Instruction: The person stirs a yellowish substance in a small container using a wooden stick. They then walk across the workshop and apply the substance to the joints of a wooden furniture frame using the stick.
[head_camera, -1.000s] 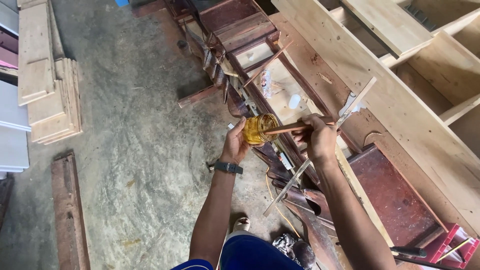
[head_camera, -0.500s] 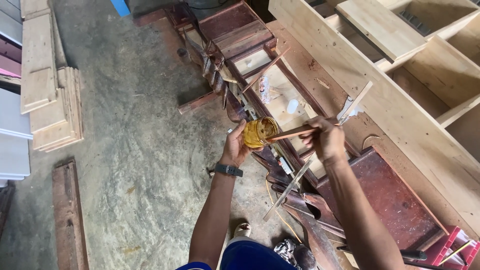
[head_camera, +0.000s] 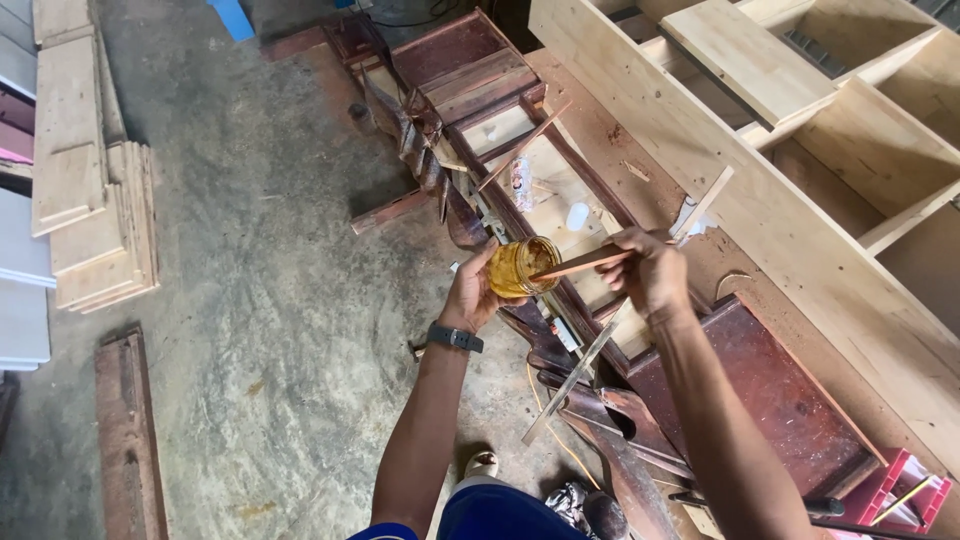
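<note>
Item: small jar (head_camera: 522, 266) of amber paste, centre frame, cupped in your left hand (head_camera: 478, 290); likely rigid, breakable, slippery, so grip its sides. Right hand (head_camera: 648, 272) pinches thin stiff stick (head_camera: 585, 263), tip inside. Beyond: dark wooden frames (head_camera: 470, 75)

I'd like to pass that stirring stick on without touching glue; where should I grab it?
Take the wooden stick at its dry outer end, from the right, where the right hand pinches it. Its other tip sits inside the amber jar held by the left hand.
</note>
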